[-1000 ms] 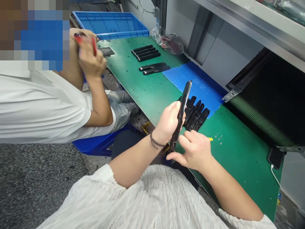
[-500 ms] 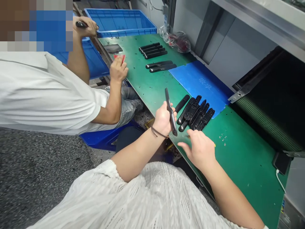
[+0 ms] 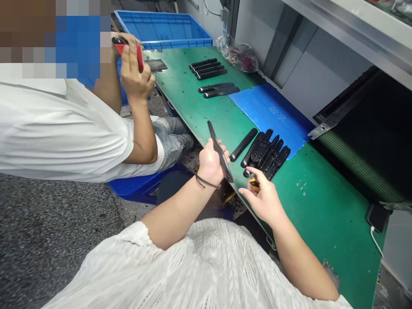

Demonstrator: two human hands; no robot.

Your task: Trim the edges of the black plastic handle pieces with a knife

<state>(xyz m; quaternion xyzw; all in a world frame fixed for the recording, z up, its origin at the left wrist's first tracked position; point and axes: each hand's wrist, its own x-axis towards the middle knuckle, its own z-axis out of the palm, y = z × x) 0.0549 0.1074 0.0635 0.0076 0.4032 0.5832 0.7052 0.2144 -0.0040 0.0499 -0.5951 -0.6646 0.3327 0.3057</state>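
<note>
Well, the left hand curls its fingers around a slim black plastic handle that looks light, stiff and slick, best taken mid-length, tilted over the edge of the green tabletop, while the right hand pinches a small yellow-handled tool.

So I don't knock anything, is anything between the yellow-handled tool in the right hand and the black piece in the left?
Nothing visible: only green mat lies between the yellow-handled tool in the right hand and the black piece in the left hand. Loose black pieces sit beyond.
</note>
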